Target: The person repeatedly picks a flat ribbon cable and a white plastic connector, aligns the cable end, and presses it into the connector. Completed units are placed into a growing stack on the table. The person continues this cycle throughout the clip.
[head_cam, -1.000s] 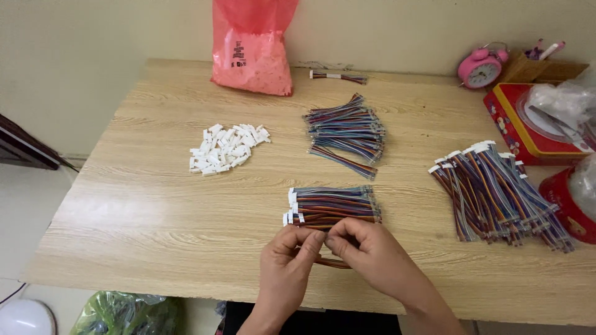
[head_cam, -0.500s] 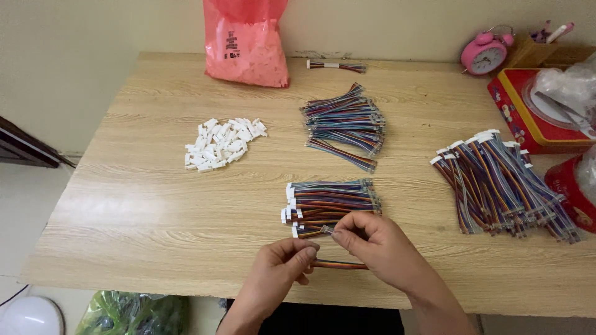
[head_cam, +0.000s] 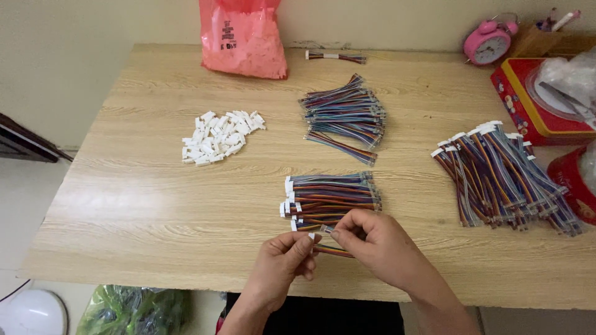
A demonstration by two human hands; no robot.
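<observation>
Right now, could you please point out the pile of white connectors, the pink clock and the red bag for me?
White connectors (head_cam: 220, 136), head view, middle of the pile.
Pink clock (head_cam: 489, 44), head view, its round face.
Red bag (head_cam: 243, 37), head view, middle of its front.

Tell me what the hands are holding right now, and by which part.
Both hands pinch one multicoloured ribbon cable at its near end. The left hand holds the small white connector; the right hand takes its grip on the wires beside it.
</observation>
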